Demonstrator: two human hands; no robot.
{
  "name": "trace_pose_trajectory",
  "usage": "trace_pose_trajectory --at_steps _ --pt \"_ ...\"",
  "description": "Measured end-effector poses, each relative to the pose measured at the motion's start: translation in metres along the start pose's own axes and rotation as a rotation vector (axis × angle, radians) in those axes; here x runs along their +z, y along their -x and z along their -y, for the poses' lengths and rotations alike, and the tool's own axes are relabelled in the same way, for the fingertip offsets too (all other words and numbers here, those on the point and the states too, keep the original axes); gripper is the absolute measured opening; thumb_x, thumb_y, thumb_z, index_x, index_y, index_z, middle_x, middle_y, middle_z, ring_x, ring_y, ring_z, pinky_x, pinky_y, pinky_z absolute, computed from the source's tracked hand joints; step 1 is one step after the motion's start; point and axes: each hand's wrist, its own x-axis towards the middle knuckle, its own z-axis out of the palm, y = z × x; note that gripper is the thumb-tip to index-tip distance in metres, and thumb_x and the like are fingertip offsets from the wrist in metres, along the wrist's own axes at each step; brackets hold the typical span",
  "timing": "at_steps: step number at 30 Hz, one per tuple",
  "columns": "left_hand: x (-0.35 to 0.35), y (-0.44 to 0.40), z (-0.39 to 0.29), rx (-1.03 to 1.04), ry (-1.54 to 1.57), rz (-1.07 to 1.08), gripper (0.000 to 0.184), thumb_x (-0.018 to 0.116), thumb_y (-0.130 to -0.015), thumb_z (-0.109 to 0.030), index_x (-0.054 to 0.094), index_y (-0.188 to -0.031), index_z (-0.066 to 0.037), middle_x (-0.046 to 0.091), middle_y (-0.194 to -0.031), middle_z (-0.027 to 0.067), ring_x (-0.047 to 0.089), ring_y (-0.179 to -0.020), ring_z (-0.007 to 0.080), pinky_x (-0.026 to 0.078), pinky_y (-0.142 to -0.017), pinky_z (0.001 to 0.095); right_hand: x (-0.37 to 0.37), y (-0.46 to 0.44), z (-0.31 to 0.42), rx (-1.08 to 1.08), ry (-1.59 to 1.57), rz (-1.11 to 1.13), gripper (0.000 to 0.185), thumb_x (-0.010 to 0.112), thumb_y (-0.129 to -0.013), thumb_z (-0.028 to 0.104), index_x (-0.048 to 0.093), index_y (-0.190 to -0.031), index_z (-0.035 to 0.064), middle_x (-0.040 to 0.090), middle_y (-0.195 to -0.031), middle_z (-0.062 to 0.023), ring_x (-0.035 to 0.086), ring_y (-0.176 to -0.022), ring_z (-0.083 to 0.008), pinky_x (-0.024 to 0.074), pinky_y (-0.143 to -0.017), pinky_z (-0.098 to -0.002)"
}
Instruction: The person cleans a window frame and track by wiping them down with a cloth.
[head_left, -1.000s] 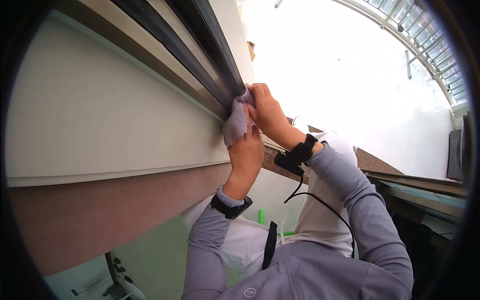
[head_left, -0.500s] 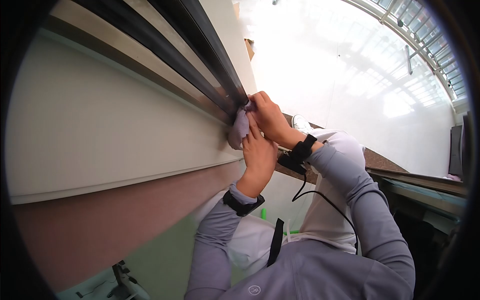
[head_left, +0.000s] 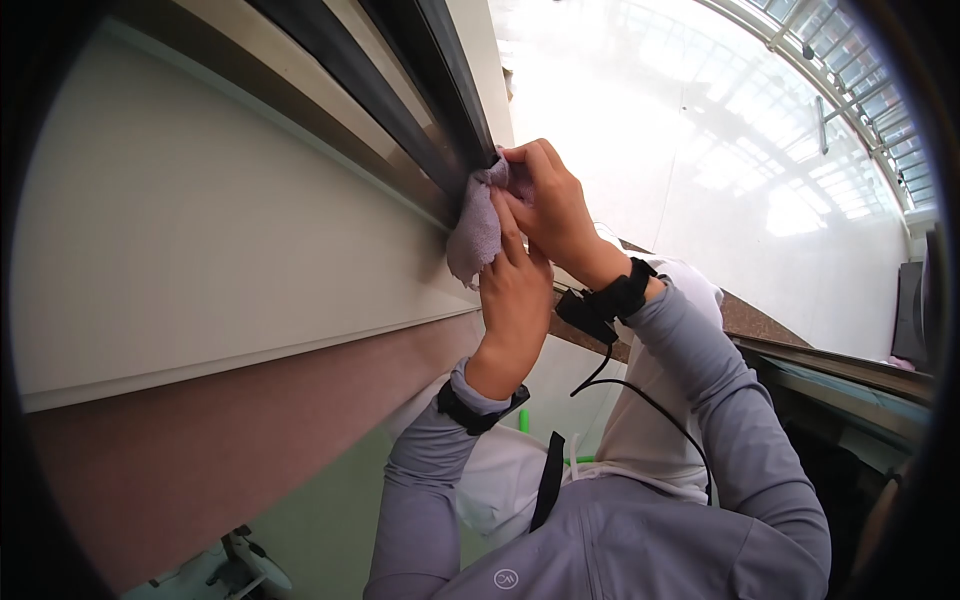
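A purple-grey cloth (head_left: pixel 474 235) is bunched against the end of a dark framed panel edge (head_left: pixel 440 75) with black strips. My right hand (head_left: pixel 565 212) pinches the upper part of the cloth between thumb and fingers, right at the dark edge. Just below it, my left hand (head_left: pixel 516 305) has its fingers closed on the cloth's lower side. The two hands touch or nearly touch each other. A loose flap of cloth hangs to the left of my left fingers, and part of the cloth is hidden behind my right hand.
A broad pale panel (head_left: pixel 230 230) fills the left side, with a pinkish surface (head_left: pixel 270 430) below it. Shiny white floor (head_left: pixel 640 110) stretches beyond to a metal railing (head_left: pixel 860 90). A black cable (head_left: pixel 660 400) hangs from a device at my right wrist.
Both hands and the cloth have shifted slightly upward in view along the dark edge. More of the cloth shows now. The camera view has also moved a little.
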Motion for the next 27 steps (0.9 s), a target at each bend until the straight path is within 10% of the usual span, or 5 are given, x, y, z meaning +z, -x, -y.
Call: trace_pose_trajectory --at_steps 11,17,27 --pt "-0.002 0.008 -0.002 -0.074 0.440 0.242 0.065 0.071 -0.074 -0.015 0.045 -0.131 0.001 0.018 -0.145 0.0292 0.054 -0.105 0.0384 0.047 -0.085 0.0423 0.002 0.010 -0.023 0.090 0.091 0.163 0.027 0.066 -0.078 0.009 0.057 -0.102 0.0020 0.056 -0.099 -0.0167 0.061 -0.083 -0.0373 0.0522 -0.072 -0.0391" --pt "-0.019 -0.004 0.015 0.013 0.480 -0.024 0.045 0.072 -0.074 -0.012 0.059 -0.116 -0.001 0.030 -0.142 0.0228 0.053 -0.113 0.0360 0.046 -0.088 0.0434 -0.015 0.000 -0.003 -0.240 -0.012 -0.057 0.036 0.069 -0.076 -0.004 0.062 -0.111 0.0021 0.061 -0.098 -0.0106 0.066 -0.083 -0.0240 0.0550 -0.071 -0.0298" --pt "-0.018 0.008 0.023 0.093 0.524 -0.059 0.047 0.068 -0.078 -0.008 0.054 -0.123 -0.005 0.035 -0.139 0.0205 0.053 -0.115 0.0357 0.049 -0.090 0.0390 -0.021 0.007 -0.037 -0.001 -0.134 0.238 0.017 0.065 -0.078 -0.005 0.060 -0.094 -0.0015 0.059 -0.085 -0.0078 0.060 -0.075 -0.0145 0.0527 -0.067 -0.0272"
